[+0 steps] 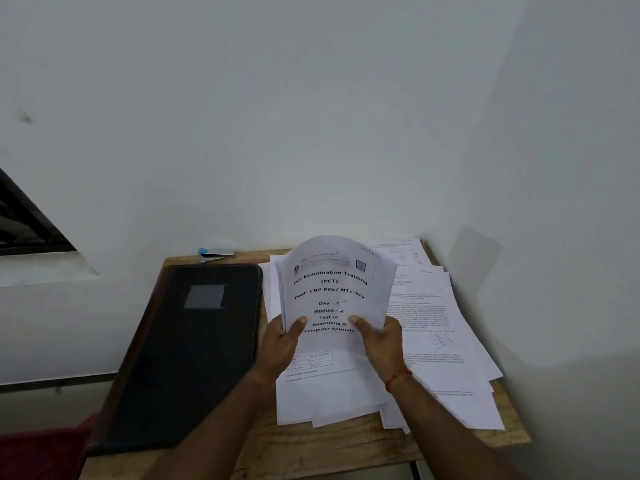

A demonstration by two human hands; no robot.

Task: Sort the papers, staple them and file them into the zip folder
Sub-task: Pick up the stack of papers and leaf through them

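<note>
Wooden table (346, 441) against white wall: left hand (280, 344) and right hand (381, 341) lift paper sheaf (332, 292), thumbs pinching its lower edge; zip folder (194, 348) at left edge.

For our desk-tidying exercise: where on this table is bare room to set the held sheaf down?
The widest bare patch of table is the near strip, bordered by the zip folder, the spread papers and the front edge. A thin gap runs between folder and papers. The right half is crowded with overlapping sheets.
</note>
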